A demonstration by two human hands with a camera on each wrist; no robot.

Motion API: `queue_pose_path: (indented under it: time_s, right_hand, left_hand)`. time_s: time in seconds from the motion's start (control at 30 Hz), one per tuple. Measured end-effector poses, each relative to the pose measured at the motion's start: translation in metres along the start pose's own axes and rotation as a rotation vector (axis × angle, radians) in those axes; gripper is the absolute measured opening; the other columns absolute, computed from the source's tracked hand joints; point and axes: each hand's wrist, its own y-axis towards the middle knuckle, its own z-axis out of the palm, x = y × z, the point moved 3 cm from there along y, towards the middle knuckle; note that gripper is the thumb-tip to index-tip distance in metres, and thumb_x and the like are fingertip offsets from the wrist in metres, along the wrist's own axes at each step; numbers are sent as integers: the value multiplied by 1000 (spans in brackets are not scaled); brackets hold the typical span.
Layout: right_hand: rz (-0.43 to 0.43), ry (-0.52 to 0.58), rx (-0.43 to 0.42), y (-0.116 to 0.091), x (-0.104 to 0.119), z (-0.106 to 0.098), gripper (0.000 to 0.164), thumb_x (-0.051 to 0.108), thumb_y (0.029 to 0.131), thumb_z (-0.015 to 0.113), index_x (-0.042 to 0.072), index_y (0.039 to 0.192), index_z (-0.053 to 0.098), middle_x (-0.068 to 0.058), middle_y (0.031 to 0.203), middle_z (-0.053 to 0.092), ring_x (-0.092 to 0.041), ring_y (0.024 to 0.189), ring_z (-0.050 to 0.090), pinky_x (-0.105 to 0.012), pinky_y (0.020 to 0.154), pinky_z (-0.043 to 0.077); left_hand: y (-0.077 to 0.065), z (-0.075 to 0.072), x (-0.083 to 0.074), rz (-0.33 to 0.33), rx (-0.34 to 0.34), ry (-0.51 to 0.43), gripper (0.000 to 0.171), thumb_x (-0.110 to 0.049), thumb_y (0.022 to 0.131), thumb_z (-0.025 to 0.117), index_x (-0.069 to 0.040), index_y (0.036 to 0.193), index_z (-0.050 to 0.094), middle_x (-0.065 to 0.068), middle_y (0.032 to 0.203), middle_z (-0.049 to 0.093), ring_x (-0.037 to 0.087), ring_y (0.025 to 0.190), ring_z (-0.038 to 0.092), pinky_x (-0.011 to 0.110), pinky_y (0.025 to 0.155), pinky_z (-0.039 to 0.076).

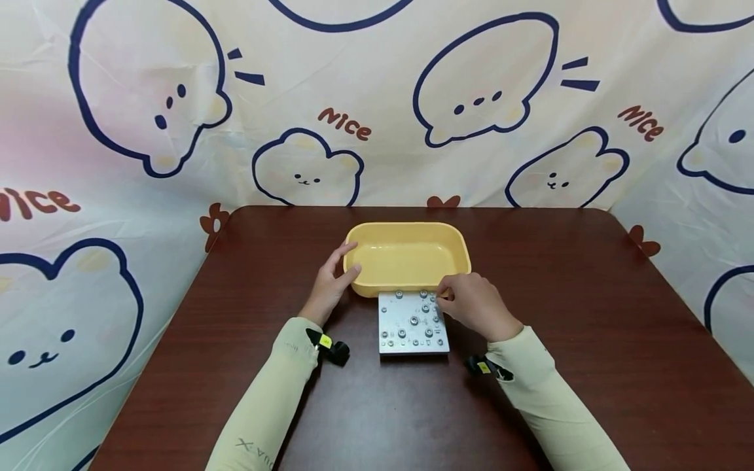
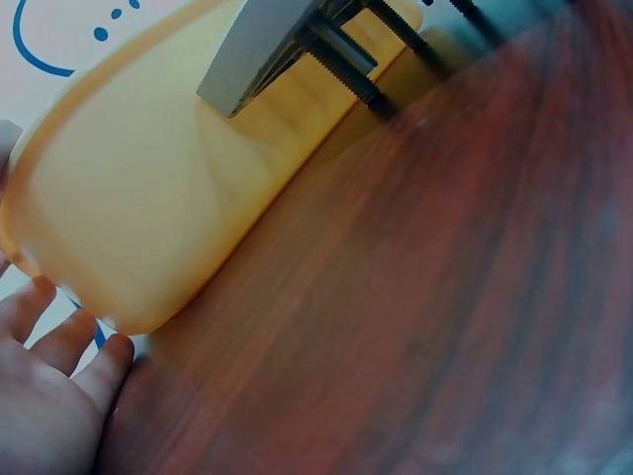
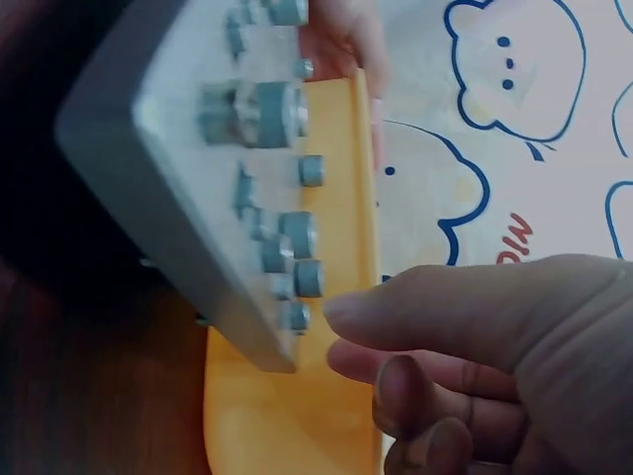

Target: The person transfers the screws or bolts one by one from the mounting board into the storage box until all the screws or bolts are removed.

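A yellow plastic basin [image 1: 406, 258] stands near the far side of the table. My left hand [image 1: 330, 284] grips its left end, thumb at the rim and fingers spread along the outer wall [image 2: 109, 223]. A silver metal plate [image 1: 409, 327], studded with several bolts [image 3: 287, 237] of different sizes, sits against the near side of the basin. Dark threaded shanks [image 2: 341, 69] stick out beneath it. My right hand [image 1: 474, 304] is at the plate's far right corner with curled fingers. Its thumb and forefinger [image 3: 396, 312] nearly meet beside a small bolt, slightly apart from it; nothing shows between them.
The dark brown wooden table [image 1: 235, 275] extends on all sides of the basin. Behind it hangs a pale curtain [image 1: 389, 78] with cartoon bears, also along both sides. Black wrist cameras are strapped on both sleeves [image 1: 294, 343].
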Motion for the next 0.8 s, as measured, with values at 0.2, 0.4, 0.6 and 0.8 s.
queue_pose_path:
  time_s: [0.2,0.4,0.6,0.8]
  right_hand:
    - [2,-48,-26,0,4,5,11,23,77,69,14,81,71,6,69,61,-9,54,50,-24,46,39]
    - [1,-81,-63,-1,4,10,9,23,77,68,15,81,71,7,67,61,-8,55,50,-25,44,38]
    - [-26,-131,-87,0,5,11,8,23,77,69,16,80,71,7,67,61,-9,54,50,-26,43,38]
    - [-57,-162,-93,1,6,12,5,21,77,68,17,78,70,8,62,58,-9,50,47,-25,42,36]
  left_hand:
    - [0,0,-1,-10,-5,13,49,-22,87,60,-18,133,44,-2,148,23,11,135,14,41,109,8]
    - [-1,1,-1,-15,-7,24,52,-27,86,60,-18,134,43,-2,148,22,11,135,14,41,108,9]
    - [3,1,4,-27,-15,17,49,-22,87,60,-21,133,44,-4,147,23,11,135,13,43,108,7]
    - [10,-1,22,-28,-39,30,45,-22,87,60,-31,129,47,-15,144,26,4,133,15,40,108,9]
